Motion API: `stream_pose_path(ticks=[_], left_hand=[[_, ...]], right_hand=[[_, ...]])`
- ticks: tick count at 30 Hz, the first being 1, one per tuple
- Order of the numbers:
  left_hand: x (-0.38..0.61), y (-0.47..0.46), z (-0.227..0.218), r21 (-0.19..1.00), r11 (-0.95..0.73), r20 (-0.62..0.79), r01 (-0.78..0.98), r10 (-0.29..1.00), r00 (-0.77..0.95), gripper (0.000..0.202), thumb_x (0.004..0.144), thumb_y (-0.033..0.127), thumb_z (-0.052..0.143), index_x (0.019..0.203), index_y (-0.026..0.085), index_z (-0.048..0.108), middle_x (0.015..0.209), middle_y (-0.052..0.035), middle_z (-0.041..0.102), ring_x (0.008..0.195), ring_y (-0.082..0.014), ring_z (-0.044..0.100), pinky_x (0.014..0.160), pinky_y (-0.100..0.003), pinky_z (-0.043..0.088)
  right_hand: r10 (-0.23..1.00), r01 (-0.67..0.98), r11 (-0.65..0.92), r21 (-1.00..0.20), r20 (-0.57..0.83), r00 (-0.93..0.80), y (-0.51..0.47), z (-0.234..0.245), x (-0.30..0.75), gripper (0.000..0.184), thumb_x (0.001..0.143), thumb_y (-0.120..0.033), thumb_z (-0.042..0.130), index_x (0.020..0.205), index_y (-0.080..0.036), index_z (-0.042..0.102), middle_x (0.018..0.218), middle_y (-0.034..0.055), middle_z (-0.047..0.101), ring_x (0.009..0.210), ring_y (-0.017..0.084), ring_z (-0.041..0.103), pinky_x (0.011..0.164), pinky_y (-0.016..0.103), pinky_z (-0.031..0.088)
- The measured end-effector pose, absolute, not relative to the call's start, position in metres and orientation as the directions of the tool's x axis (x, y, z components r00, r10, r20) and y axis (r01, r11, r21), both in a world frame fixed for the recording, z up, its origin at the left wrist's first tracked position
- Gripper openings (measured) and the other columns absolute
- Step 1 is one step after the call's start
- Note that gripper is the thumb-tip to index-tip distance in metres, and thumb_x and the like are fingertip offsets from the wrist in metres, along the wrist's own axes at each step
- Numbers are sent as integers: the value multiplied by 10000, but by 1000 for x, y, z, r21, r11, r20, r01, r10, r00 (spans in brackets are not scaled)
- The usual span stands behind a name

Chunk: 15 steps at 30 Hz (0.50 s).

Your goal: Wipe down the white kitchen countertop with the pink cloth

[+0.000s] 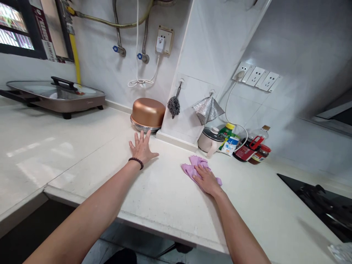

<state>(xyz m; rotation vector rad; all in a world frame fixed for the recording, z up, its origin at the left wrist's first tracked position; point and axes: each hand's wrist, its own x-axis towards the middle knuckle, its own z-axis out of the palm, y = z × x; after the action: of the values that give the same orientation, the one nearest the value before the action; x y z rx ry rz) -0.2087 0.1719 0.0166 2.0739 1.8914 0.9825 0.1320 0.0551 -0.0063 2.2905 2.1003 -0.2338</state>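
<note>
My left hand (pixel 142 147) lies flat on the white countertop (pixel 82 146) with its fingers spread, holding nothing; a dark bead bracelet circles the wrist. It rests just in front of an upturned copper-coloured pot (pixel 147 114). My right hand (pixel 206 179) presses flat on a crumpled purple cloth (pixel 195 164) on the counter, fingers laid over it rather than wrapped round it.
An electric grill with a glass lid (pixel 56 94) stands at the back left. A small white cooker (pixel 210 140), a green-capped bottle (pixel 229 137) and sauce bottles (pixel 251 147) crowd the corner. A scourer (pixel 173 105) and silver cloth (pixel 207 109) hang on the wall. A black hob (pixel 321 205) lies right.
</note>
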Motion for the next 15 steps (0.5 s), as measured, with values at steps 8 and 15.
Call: stream_pose_path(ticks=[8, 15], left_hand=[[-211, 174, 16, 584, -175, 379, 793, 922, -76, 1164, 760, 158, 749, 1711, 314, 96, 1790, -142, 111, 1649, -390, 13, 1288, -700, 124], [-210, 174, 17, 567, -193, 391, 801, 919, -55, 1149, 758, 534, 864, 1682, 254, 241, 1769, -183, 183, 1642, -422, 42, 1279, -700, 121]], right_hand=[[990, 991, -89, -99, -114, 78, 53, -6, 129, 652, 1114, -575, 344, 1701, -297, 286, 1756, 9, 134, 1614, 332, 89, 1300, 528, 126], [990, 992, -86, -93, -120, 75, 48, -2, 122, 658, 1117, -564, 354, 1704, -277, 277, 1753, 24, 159, 1615, 328, 84, 1309, 515, 100]])
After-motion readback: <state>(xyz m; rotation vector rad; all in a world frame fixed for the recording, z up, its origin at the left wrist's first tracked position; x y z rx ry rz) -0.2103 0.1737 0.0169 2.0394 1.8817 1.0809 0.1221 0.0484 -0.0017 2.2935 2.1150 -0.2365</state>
